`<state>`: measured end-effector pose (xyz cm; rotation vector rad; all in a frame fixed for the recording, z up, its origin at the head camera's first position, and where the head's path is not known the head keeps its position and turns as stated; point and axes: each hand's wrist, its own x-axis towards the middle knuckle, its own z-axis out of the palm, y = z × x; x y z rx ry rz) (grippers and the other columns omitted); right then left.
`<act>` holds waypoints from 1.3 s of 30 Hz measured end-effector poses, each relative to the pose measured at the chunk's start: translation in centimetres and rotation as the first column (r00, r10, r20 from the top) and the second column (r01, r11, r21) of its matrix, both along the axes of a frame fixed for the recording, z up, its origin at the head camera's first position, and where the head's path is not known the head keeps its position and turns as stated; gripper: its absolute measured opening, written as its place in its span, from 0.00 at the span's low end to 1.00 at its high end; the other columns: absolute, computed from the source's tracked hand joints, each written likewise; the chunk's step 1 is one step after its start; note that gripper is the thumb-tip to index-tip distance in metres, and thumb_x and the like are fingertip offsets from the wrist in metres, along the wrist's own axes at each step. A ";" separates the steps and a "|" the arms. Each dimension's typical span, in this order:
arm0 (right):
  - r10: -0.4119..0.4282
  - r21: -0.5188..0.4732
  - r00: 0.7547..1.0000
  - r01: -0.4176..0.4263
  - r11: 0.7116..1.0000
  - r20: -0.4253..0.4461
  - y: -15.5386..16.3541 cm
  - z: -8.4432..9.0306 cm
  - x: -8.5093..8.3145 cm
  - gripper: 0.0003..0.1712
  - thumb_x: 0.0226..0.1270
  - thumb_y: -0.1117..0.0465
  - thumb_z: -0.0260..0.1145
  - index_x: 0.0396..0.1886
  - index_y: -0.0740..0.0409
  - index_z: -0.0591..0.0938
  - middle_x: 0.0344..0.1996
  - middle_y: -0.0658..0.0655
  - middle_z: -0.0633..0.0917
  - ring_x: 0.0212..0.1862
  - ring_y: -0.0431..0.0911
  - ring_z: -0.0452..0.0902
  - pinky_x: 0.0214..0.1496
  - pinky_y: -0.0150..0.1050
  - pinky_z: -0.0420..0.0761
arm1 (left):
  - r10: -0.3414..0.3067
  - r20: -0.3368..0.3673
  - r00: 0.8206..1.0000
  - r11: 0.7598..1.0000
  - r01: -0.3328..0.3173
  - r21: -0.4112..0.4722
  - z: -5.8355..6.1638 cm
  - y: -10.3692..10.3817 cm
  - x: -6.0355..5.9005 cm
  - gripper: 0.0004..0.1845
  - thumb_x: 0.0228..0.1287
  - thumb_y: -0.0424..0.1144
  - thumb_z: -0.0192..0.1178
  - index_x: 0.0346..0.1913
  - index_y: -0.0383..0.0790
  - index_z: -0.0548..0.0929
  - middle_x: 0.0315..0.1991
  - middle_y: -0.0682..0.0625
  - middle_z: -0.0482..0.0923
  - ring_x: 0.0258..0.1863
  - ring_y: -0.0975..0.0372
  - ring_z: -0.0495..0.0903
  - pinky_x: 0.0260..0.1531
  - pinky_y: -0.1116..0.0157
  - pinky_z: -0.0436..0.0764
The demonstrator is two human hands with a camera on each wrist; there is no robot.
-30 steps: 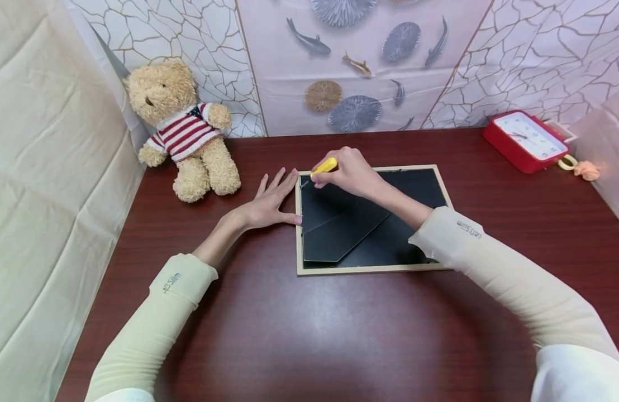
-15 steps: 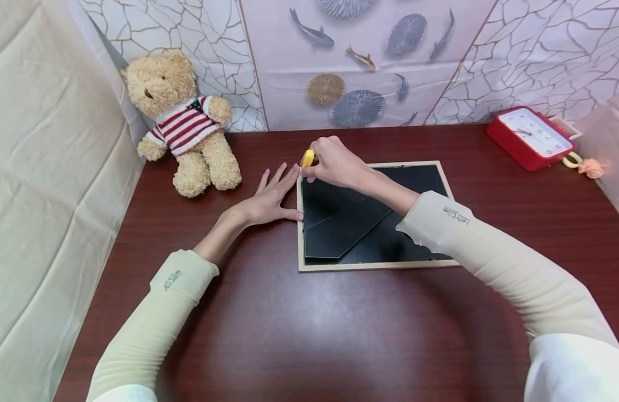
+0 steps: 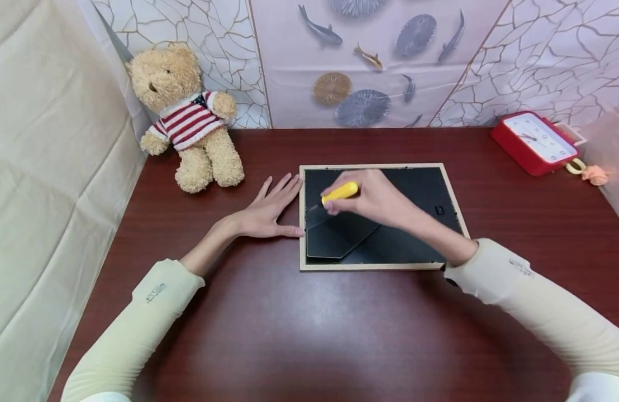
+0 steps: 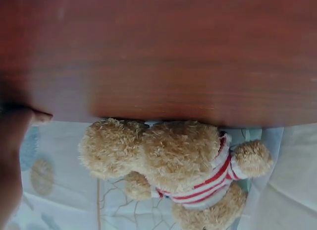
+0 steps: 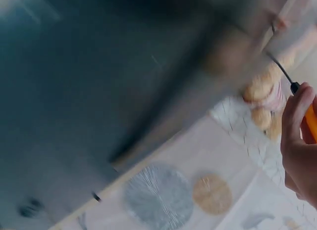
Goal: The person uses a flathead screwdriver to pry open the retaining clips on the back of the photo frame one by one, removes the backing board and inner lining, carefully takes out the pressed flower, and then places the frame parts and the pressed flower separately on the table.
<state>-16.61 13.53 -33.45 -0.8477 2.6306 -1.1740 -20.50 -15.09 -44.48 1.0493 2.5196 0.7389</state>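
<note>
Dark wooden table with a picture frame lying face down at its middle.
The right hand grips a yellow screwdriver over the frame's left part; the left hand rests flat, fingers straight, touching the frame's left edge.

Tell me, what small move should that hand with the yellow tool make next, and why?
Probably lower the tip of the yellow-handled screwdriver to the frame's left inner edge. The right hand grips it over the black backing of the picture frame, tip pointing left, while the left hand lies flat on the table against the frame's left side.
</note>
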 end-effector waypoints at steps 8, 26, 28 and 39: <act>-0.036 -0.037 0.990 0.041 0.998 0.133 1.4 -2.2 2.5 0.13 0.70 0.60 0.81 0.52 0.54 0.96 0.43 0.50 0.94 0.41 0.44 0.87 0.39 0.33 0.78 | -0.017 -0.063 0.998 0.997 0.012 -0.071 0.3 0.2 2.1 0.84 0.46 0.99 0.42 0.90 0.40 0.33 0.92 0.43 0.29 0.91 0.54 0.24 0.83 0.46 0.16; -0.068 -0.081 0.977 0.086 0.993 0.204 1.5 -3.4 2.7 0.12 0.70 0.59 0.80 0.51 0.52 0.96 0.45 0.51 0.95 0.45 0.42 0.88 0.41 0.31 0.81 | -0.013 -0.094 0.995 0.996 0.005 -0.085 0.0 0.2 2.3 0.81 0.50 0.96 0.46 0.90 0.39 0.33 0.92 0.43 0.29 0.91 0.53 0.25 0.84 0.46 0.18; -0.074 -0.089 0.972 0.097 0.991 0.225 1.5 -3.5 2.6 0.12 0.69 0.59 0.80 0.50 0.52 0.96 0.45 0.51 0.95 0.45 0.41 0.88 0.41 0.30 0.81 | -0.013 -0.092 0.996 0.996 0.005 -0.086 0.1 0.2 2.3 0.78 0.57 0.89 0.56 0.90 0.38 0.34 0.92 0.42 0.29 0.91 0.53 0.25 0.84 0.46 0.18; 0.019 0.023 0.996 -0.022 1.000 0.088 -1.3 -1.1 1.9 0.07 0.70 0.64 0.79 0.43 0.61 0.95 0.29 0.50 0.94 0.34 0.41 0.93 0.38 0.29 0.82 | -0.014 -0.075 0.997 0.996 0.007 -0.087 0.6 0.3 2.5 0.79 0.55 0.91 0.53 0.90 0.38 0.33 0.92 0.42 0.29 0.91 0.53 0.25 0.83 0.46 0.17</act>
